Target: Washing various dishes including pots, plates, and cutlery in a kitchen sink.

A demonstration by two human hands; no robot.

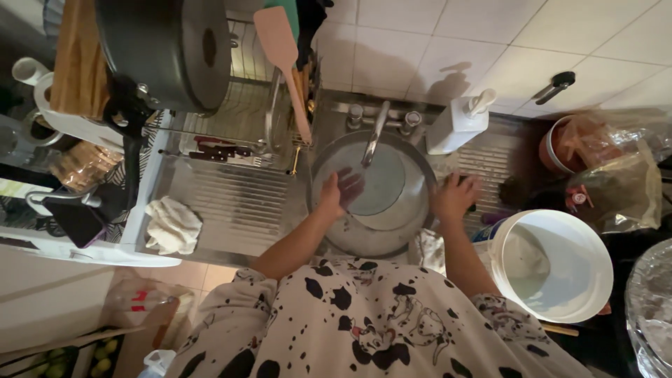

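Observation:
My left hand (339, 190) is held open over the round steel sink basin (420, 210), just below the spout of the tap (372, 136). A round grey plate or lid (385, 183) lies in the basin beside that hand. My right hand (455, 196) rests on the ribbed drainer at the basin's right rim, its fingers over a small dark object that I cannot identify. A white pump soap bottle (458, 122) stands just behind the right hand.
A white bucket (553, 266) stands at the right. A dish rack (238, 126) at the left holds a dark pan (168, 49), a pink spatula (283, 56) and knives. A white cloth (171, 224) lies on the left drainer. Bags and a red-brown pot (556, 143) sit far right.

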